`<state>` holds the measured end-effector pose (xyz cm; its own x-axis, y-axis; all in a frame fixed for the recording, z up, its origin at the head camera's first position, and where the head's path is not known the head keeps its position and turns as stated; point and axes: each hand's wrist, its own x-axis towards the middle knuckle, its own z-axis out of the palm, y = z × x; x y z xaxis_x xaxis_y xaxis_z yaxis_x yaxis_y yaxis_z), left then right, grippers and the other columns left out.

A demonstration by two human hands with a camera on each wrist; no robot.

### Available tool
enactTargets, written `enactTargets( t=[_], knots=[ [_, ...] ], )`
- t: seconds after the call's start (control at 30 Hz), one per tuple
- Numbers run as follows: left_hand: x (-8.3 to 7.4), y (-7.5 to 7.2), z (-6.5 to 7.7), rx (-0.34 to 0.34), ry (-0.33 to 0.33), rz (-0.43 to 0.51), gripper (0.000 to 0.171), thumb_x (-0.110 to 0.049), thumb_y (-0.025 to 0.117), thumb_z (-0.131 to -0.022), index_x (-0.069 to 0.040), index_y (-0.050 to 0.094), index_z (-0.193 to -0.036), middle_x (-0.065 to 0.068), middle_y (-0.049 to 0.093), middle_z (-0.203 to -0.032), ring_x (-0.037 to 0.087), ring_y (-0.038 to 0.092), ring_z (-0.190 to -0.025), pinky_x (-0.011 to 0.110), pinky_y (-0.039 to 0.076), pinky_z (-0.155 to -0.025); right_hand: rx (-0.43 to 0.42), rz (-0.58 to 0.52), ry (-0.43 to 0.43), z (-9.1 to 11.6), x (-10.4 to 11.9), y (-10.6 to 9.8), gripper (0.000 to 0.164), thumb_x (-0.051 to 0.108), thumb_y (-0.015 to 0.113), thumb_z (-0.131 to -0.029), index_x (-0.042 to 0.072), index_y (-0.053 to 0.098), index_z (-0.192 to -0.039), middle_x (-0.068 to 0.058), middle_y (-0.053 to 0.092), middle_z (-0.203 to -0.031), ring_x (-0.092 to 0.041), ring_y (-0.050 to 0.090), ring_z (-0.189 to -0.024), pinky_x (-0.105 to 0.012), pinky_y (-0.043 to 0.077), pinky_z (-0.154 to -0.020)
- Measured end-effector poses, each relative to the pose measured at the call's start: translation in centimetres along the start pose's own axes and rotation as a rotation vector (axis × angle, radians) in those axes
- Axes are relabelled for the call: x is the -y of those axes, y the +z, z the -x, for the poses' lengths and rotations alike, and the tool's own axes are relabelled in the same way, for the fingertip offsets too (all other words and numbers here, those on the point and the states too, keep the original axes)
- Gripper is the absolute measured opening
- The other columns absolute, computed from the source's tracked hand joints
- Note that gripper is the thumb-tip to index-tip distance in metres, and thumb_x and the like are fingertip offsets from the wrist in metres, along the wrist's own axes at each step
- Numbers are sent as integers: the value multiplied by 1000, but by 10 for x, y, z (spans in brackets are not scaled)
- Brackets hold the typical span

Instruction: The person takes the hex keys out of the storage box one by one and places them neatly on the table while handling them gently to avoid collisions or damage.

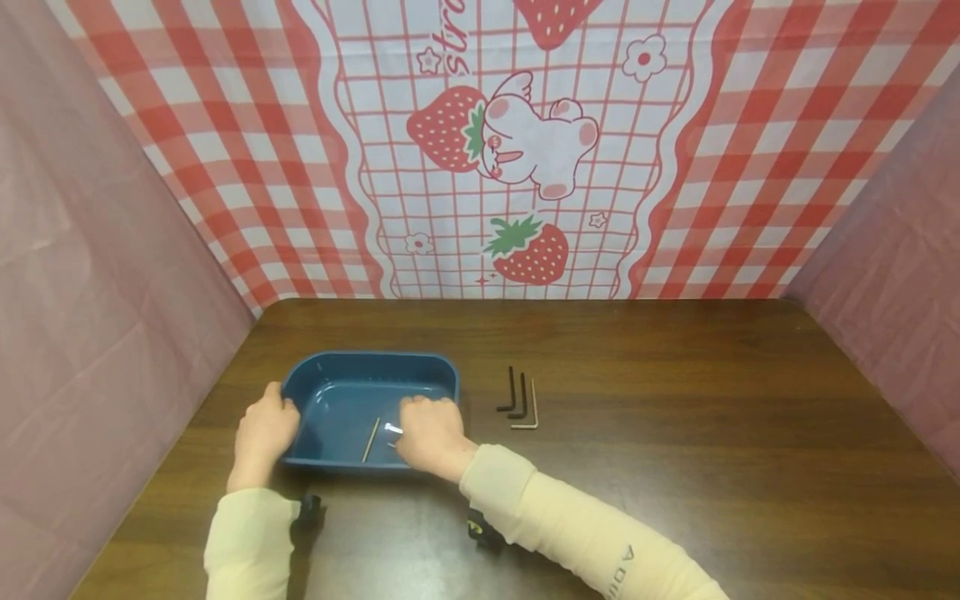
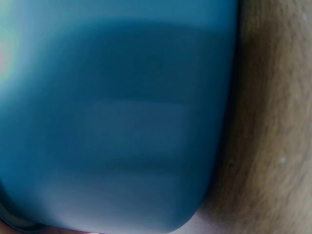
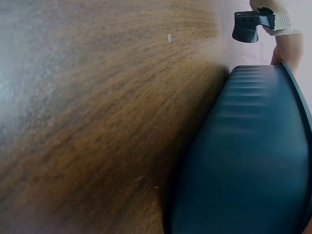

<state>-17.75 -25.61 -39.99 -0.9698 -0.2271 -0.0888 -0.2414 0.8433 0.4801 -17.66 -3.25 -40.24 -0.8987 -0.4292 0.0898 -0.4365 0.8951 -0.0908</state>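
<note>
A blue plastic basin [image 1: 337, 417] stands on the wooden table. My left hand [image 1: 266, 429] grips its left rim; in the right wrist view that hand [image 3: 287, 51] holds the far end. My right hand [image 1: 433, 433] grips the basin's front right corner, its fingers curled over the rim and inside. A thin brass-coloured rod [image 1: 371, 440] lies in the basin. Beside the right fingers is a shiny, pale small thing [image 1: 393, 429], partly hidden by the hand. The basin's outer wall [image 2: 131, 131] fills most of the left wrist view.
Right of the basin, two black hex keys [image 1: 512, 387] and a pale metal hex key [image 1: 536, 408] lie side by side on the table [image 1: 675, 433]. Behind the table hangs a strawberry-print cloth [image 1: 525, 158]. Pink cloth [image 1: 97, 250] hangs at both sides.
</note>
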Motion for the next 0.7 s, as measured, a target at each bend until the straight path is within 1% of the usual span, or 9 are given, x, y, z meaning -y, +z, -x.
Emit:
enactTargets(
  t=[0.27, 0.4, 0.6, 0.7],
  knots=[
    [0, -1, 0, 3, 3, 2, 49, -18, 24, -93, 8, 29, -133, 39, 41, -125, 58, 43, -106, 61, 38, -83, -28, -9, 2, 0, 0, 2, 21, 29, 66, -70, 13, 57, -81, 1, 61, -73, -16, 61, -67, -28, 42, -51],
    [0, 0, 0, 0, 1, 4, 48, -18, 24, -93, 8, 29, -133, 38, 41, -125, 58, 43, -106, 61, 38, -84, -55, -37, -2, 1, -1, 2, 17, 24, 64, -71, 13, 56, -80, 1, 61, -72, -16, 61, -67, -29, 42, -51],
    [0, 0, 0, 3, 3, 5, 48, -17, 24, -92, 8, 29, -133, 39, 41, -125, 58, 43, -106, 61, 38, -84, -157, -133, -19, 3, -3, 3, 14, 17, 64, -69, 16, 54, -77, 3, 61, -71, -15, 60, -63, -26, 41, -49],
    [0, 0, 0, 1, 6, 3, 48, -17, 24, -92, 8, 29, -133, 39, 41, -125, 58, 43, -106, 61, 38, -84, -215, -200, -29, 4, -4, 3, 16, 14, 65, -68, 16, 56, -81, 4, 63, -74, -15, 61, -64, -25, 42, -51]
  ],
)
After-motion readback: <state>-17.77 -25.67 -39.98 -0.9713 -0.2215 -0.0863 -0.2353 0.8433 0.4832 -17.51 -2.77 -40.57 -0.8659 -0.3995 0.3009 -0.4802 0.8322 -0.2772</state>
